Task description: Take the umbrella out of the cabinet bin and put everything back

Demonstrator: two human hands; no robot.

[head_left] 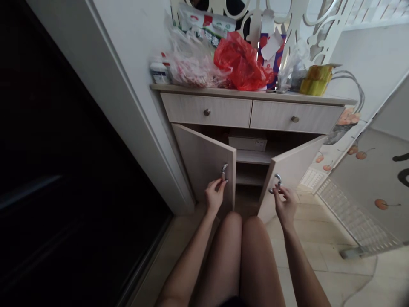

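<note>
The cabinet stands directly ahead of the person, its left door and right door both ajar and angled outward. The left hand grips the left handle; thumb and fingers are pinched together at its lower end. The right hand grips the right handle, with thumb and fingertips closed on the curved metal. Each handle is mounted near the free edge of its door. A gap separates the two door edges and exposes a shelf bearing a white box (the section below is dark, and its contents cannot be made out). Above the doors, the left drawer and right drawer are closed, each fitted with one round knob. The cabinet top carries, from left to right, a white jar, a pale plastic bag, a red plastic bag, a purple box and a yellow packet. The person's knees are positioned between the forearms, near the doors
</note>
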